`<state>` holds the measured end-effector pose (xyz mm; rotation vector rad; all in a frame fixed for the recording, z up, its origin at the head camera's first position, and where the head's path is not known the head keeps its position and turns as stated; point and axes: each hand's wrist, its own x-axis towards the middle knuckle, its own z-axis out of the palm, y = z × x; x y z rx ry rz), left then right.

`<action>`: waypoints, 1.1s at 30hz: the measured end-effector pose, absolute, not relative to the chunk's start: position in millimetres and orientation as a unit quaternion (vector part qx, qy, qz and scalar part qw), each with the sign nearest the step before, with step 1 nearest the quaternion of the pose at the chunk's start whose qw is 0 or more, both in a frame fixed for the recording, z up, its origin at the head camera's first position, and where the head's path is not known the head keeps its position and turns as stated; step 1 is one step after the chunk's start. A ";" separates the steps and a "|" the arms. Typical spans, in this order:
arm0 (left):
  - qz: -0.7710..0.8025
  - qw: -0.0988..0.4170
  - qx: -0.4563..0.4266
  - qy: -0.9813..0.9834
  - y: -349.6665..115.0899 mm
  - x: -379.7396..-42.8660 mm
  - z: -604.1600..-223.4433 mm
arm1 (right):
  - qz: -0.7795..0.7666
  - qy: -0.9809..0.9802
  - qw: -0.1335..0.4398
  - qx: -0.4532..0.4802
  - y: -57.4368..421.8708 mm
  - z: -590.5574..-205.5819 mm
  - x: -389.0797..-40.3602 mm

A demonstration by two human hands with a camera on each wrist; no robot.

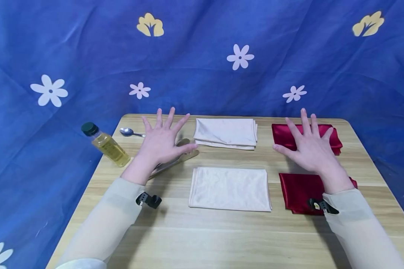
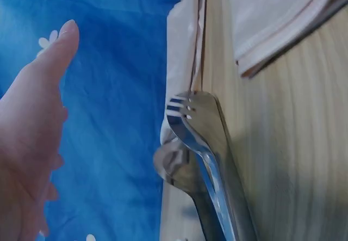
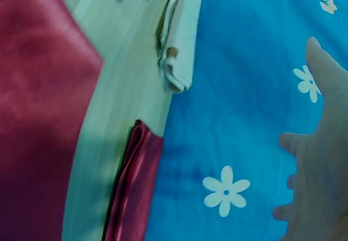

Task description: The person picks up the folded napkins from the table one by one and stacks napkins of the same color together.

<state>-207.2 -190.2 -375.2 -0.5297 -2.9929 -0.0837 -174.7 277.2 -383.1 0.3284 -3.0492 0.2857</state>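
Note:
My left hand (image 1: 161,142) hovers with fingers spread, palm down, above metal utensils at the table's left. In the left wrist view a fork (image 2: 204,148) lies against a broad, round-ended metal piece (image 2: 220,127); a second rounded metal end (image 2: 173,162) is beside it. The hand partly hides these utensils in the head view. Just left of the hand lies a spoon (image 1: 126,132). My right hand (image 1: 309,147), also spread and holding nothing, is over two folded red satin cloths: the back one (image 1: 279,134) and the front one (image 1: 299,190), partly hidden by the wrist.
Two folded white cloths, one at the back (image 1: 225,132) and one in front (image 1: 230,188), lie mid-table. A green-capped bottle of yellow liquid (image 1: 112,149) stands by the left edge of the wooden table (image 1: 202,239). A blue flowered sheet (image 1: 195,71) hangs behind.

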 end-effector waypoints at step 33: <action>-0.473 -0.040 -0.135 -0.870 -181.2 -240.4 -386.2 | 0.490 -0.865 -0.017 0.106 261.4 -374.6 -198.0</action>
